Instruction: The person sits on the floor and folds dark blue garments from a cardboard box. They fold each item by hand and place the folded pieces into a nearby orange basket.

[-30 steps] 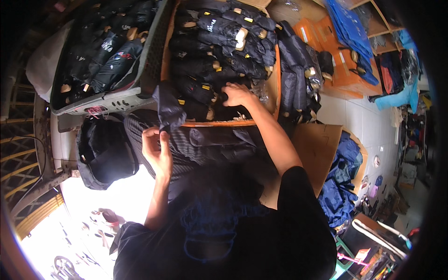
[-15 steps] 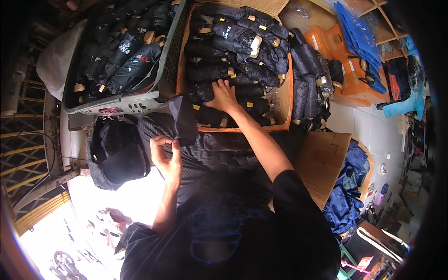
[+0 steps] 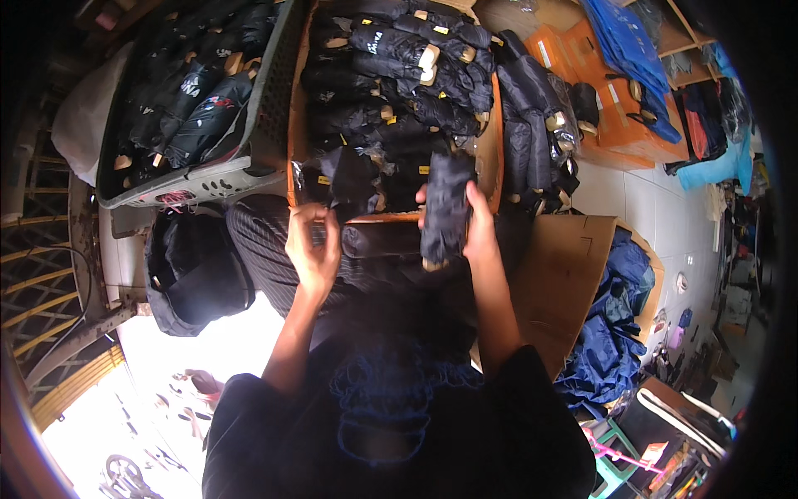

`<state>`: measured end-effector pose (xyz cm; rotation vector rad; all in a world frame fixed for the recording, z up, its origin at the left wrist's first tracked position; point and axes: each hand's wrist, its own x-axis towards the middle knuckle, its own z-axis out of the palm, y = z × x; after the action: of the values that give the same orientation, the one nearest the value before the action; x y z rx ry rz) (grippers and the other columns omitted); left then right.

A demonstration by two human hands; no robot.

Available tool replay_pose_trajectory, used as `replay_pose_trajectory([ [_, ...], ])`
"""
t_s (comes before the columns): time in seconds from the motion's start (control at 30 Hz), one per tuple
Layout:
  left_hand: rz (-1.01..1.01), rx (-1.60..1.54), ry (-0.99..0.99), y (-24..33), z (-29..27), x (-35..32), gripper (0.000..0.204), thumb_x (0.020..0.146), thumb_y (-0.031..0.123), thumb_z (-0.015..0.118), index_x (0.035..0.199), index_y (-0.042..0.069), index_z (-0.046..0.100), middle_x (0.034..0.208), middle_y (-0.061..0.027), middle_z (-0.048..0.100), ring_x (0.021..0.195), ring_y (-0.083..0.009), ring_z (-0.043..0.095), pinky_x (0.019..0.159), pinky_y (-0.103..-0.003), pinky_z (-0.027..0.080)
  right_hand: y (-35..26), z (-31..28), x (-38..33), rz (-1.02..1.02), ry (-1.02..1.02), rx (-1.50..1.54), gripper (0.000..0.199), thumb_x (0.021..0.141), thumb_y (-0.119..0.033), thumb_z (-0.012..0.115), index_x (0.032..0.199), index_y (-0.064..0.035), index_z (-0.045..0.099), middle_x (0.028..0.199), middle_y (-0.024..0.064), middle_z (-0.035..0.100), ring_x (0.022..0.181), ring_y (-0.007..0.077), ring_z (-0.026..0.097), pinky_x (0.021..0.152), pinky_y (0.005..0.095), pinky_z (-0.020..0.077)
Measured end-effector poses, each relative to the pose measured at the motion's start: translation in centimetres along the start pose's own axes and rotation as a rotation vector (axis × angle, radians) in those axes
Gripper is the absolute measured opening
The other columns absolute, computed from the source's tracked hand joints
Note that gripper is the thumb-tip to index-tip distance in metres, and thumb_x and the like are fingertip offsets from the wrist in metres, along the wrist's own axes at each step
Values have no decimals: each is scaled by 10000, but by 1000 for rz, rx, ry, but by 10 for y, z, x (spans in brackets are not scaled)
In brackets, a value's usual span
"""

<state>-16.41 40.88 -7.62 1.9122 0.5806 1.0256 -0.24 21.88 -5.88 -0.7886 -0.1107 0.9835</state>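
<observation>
My right hand (image 3: 480, 224) is wrapped round a folded black umbrella (image 3: 446, 204), held upright above the near edge of an open cardboard box (image 3: 497, 179). A pale handle end shows at its bottom. To the left, my left hand (image 3: 314, 254) pinches a limp piece of black cloth (image 3: 351, 179) between thumb and fingers; the cloth stands out over the box's near left corner. Inside the box lie many folded black umbrellas (image 3: 386, 50) in rows, some with pale handles and yellow tags.
Left of the box stands a grey plastic crate (image 3: 270, 125) full of black umbrellas. A black bag (image 3: 204, 287) sits below it. On the right are more umbrellas (image 3: 532, 125), orange boxes (image 3: 615, 125) and a carton (image 3: 553, 291) holding blue cloth (image 3: 611, 324).
My right hand has lifted an umbrella out of the box and brought it toward me. My left hand still pinches the black cloth. The view has shifted slightly.
</observation>
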Motion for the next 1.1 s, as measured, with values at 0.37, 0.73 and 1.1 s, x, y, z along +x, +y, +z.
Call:
replay_pose_trajectory([
  [0.37,7,76,-259,9,49,-20,165,775,-49,683,920,23,654,814,-92,602,701,-221,626,643,-326,501,62,8,-59,198,5,-161,564,941,-243,537,1428,-64,316,1121,134,571,805,203,643,652,376,575],
  [0.73,-24,108,-238,29,43,-34,167,782,12,723,926,22,640,791,-101,651,681,-207,658,630,-305,514,67,9,-60,-85,381,-584,490,905,-192,631,1308,13,441,1115,124,605,956,159,602,858,285,472],
  [1.1,-110,84,-274,35,44,-43,184,792,17,721,942,30,616,805,-107,679,684,-198,689,615,-293,529,70,9,-70,-20,509,-694,518,874,-278,681,1228,47,488,1071,134,617,960,161,593,848,287,465],
])
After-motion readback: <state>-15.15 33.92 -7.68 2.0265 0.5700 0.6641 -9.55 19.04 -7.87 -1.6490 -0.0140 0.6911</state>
